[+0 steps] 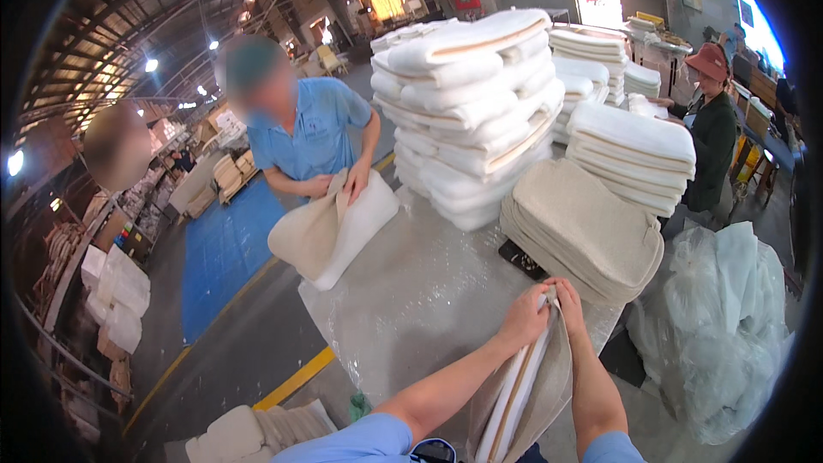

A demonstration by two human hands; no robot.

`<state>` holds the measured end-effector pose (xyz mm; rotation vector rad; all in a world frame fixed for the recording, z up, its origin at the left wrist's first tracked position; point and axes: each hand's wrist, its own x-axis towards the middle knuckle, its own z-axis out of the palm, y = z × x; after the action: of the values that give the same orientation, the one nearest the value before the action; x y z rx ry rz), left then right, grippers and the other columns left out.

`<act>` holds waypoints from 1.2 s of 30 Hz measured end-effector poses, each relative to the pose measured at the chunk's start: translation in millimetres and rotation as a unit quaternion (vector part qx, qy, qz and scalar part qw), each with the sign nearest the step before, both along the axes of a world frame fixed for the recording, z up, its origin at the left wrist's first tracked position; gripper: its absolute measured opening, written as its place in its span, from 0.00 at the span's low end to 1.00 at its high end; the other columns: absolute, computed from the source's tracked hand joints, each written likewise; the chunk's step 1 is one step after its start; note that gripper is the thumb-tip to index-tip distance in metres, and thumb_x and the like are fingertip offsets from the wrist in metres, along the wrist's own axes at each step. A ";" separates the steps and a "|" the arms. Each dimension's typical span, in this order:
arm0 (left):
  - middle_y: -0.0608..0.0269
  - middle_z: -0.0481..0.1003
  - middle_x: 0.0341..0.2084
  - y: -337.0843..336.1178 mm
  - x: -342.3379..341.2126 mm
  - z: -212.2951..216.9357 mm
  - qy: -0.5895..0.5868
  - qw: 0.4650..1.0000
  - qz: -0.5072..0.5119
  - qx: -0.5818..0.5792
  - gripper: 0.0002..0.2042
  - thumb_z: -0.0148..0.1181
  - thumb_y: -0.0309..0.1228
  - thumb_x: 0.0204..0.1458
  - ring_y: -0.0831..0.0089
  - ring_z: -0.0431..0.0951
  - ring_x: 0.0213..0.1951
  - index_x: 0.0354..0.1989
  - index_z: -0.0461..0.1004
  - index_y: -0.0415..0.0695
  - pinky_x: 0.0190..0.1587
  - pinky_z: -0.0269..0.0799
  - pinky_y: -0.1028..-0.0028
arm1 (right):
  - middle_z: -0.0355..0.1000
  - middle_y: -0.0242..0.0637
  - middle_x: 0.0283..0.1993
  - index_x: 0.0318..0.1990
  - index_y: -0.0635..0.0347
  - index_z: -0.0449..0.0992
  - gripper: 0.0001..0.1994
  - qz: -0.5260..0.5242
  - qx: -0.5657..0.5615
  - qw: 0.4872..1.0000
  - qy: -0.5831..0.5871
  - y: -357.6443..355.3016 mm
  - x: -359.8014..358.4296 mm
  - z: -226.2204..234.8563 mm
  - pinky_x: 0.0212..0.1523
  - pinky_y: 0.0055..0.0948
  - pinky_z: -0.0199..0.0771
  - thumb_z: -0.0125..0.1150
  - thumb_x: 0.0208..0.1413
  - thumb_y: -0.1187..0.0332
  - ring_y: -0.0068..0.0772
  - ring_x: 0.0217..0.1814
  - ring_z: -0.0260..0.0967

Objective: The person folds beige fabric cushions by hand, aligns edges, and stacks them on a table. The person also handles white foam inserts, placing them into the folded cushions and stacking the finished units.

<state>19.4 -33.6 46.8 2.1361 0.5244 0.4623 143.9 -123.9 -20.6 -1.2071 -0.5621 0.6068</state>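
My left hand (525, 315) and my right hand (567, 298) are close together near the table's front edge. Both have their fingers closed on the far end of a beige fabric cover (555, 369). The cover hangs toward me, its long sides parted. Between them shows a white padded piece (514, 399) with a tan strip along its edge. My fingertips partly hide what they grip. Just beyond them lies a pile of folded beige covers (583, 219), with a black item (521, 259) by its near left corner.
Plastic sheeting covers the table (403, 317). Tall stacks of white pads (467, 133) stand at its far side. Across the left edge, a co-worker in blue (313, 120) handles a beige-and-white piece (343, 231). Bagged clear plastic (720, 326) bulges at right, near another person (711, 137).
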 end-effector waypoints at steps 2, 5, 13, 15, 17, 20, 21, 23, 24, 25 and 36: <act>0.42 0.80 0.51 6.2 -10.6 -10.1 -0.024 0.998 0.028 0.044 0.16 0.61 0.28 0.61 0.41 0.80 0.54 0.57 0.74 0.39 0.55 0.76 0.52 | 0.73 0.27 0.40 0.47 0.59 0.79 0.14 0.019 0.004 1.000 0.006 14.4 -12.8 2.8 0.48 0.24 0.68 0.47 0.74 0.62 0.21 0.43 0.68; 0.43 0.81 0.48 12.5 -9.1 -5.1 -0.039 0.996 0.026 0.075 0.14 0.63 0.27 0.60 0.42 0.81 0.50 0.53 0.75 0.40 0.52 0.77 0.52 | 0.73 0.28 0.39 0.45 0.60 0.79 0.14 0.023 0.005 1.000 -0.003 20.3 -6.2 5.3 0.46 0.23 0.66 0.48 0.72 0.62 0.21 0.42 0.66; 0.47 0.78 0.41 9.3 -3.4 11.4 -0.023 0.991 0.036 0.125 0.05 0.60 0.24 0.60 0.42 0.80 0.44 0.43 0.74 0.42 0.46 0.77 0.51 | 0.71 0.27 0.33 0.35 0.61 0.78 0.18 -0.019 -0.018 0.998 -0.065 34.3 0.3 -0.7 0.42 0.25 0.66 0.51 0.71 0.58 0.20 0.38 0.65; 0.48 0.77 0.40 8.9 -0.2 9.9 -0.056 0.989 0.037 0.131 0.04 0.60 0.24 0.60 0.43 0.80 0.43 0.42 0.74 0.42 0.44 0.76 0.51 | 0.71 0.27 0.32 0.32 0.61 0.78 0.20 -0.036 -0.013 0.996 -0.082 33.1 3.4 -5.5 0.42 0.25 0.66 0.51 0.71 0.55 0.20 0.38 0.66; 0.49 0.76 0.38 10.9 -3.6 -6.2 -0.093 0.989 0.043 0.107 0.04 0.60 0.23 0.59 0.44 0.79 0.42 0.41 0.73 0.42 0.43 0.75 0.51 | 0.71 0.28 0.31 0.32 0.62 0.78 0.21 -0.015 -0.021 0.995 -0.096 37.4 -2.1 -6.9 0.40 0.26 0.66 0.51 0.72 0.54 0.20 0.37 0.66; 0.48 0.76 0.36 10.0 -4.3 -12.3 -0.105 0.988 0.047 0.104 0.04 0.60 0.22 0.58 0.45 0.78 0.40 0.40 0.73 0.41 0.41 0.72 0.51 | 0.72 0.28 0.28 0.30 0.63 0.77 0.23 0.039 -0.058 0.993 -0.097 35.9 7.0 -4.7 0.37 0.29 0.68 0.51 0.72 0.53 0.22 0.34 0.66; 0.48 0.76 0.36 6.2 -5.2 -12.8 -0.103 0.990 0.045 0.085 0.04 0.60 0.21 0.58 0.45 0.77 0.39 0.39 0.73 0.41 0.41 0.72 0.51 | 0.72 0.29 0.27 0.30 0.63 0.77 0.23 0.052 -0.070 0.990 -0.115 33.9 8.6 -3.4 0.36 0.30 0.68 0.51 0.72 0.53 0.22 0.33 0.66; 0.47 0.75 0.35 -0.3 -5.0 -9.0 -0.104 0.991 0.052 0.059 0.04 0.60 0.20 0.58 0.45 0.77 0.39 0.39 0.72 0.40 0.41 0.71 0.51 | 0.73 0.29 0.27 0.30 0.64 0.77 0.24 0.082 -0.102 0.984 -0.122 24.9 12.8 1.3 0.36 0.30 0.69 0.51 0.72 0.53 0.23 0.32 0.67; 0.47 0.75 0.35 -0.5 -3.5 -9.8 -0.102 0.992 0.048 0.055 0.04 0.60 0.20 0.58 0.44 0.77 0.39 0.39 0.72 0.40 0.41 0.71 0.52 | 0.74 0.30 0.27 0.30 0.64 0.78 0.24 0.097 -0.121 0.982 -0.109 24.5 15.9 4.6 0.37 0.31 0.70 0.51 0.72 0.53 0.24 0.33 0.68; 0.47 0.75 0.35 -2.3 -2.2 -11.0 -0.099 0.993 0.044 0.052 0.03 0.59 0.20 0.58 0.44 0.77 0.39 0.38 0.72 0.40 0.41 0.71 0.52 | 0.74 0.30 0.28 0.30 0.65 0.78 0.24 0.113 -0.139 0.979 -0.096 21.4 16.7 7.6 0.38 0.31 0.70 0.51 0.72 0.53 0.25 0.34 0.68; 0.45 0.77 0.47 5.1 2.0 -4.2 -0.105 0.991 -0.003 0.080 0.09 0.58 0.20 0.60 0.44 0.79 0.49 0.48 0.74 0.39 0.52 0.75 0.54 | 0.67 0.43 0.71 0.72 0.66 0.63 0.34 -0.014 -0.091 0.995 -0.044 -54.6 -54.3 57.4 0.74 0.40 0.64 0.63 0.59 0.67 0.42 0.74 0.65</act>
<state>21.4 -28.6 42.5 2.2056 0.3712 0.7384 89.6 -178.5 36.9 -1.4158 -0.5713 0.5920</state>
